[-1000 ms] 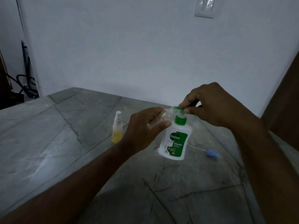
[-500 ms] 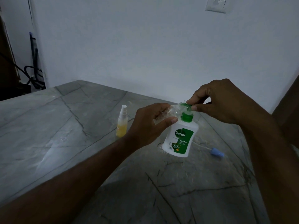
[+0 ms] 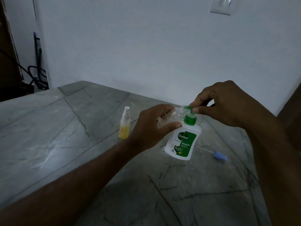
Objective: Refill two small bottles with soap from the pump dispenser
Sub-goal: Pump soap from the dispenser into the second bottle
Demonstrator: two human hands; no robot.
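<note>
The pump dispenser (image 3: 183, 141) reads "Dettol ORIGINAL" — white, green-capped. Our left hand (image 3: 151, 128) grips a clear small bottle (image 3: 169, 118) at its spout; right hand (image 3: 218, 103) pinches the pump head (image 3: 188, 108).

A grey marbled stone tabletop (image 3: 48, 136) fills the lower frame, crossed by dark veins and thin crack-like lines, with a pale patch of reflected light on its left part. Behind it stands a plain white wall (image 3: 146, 46). A white switch plate (image 3: 220, 5) is fixed high on the wall at upper right, cut partly by the top edge. At far left, beyond the table's corner, dark cables (image 3: 38, 74) hang and coil low against the wall, beside a dark vertical surface (image 3: 8, 54) at the frame's edge. A dark brown surface (image 3: 291, 115) shows at the right edge, too dim to identify.
</note>
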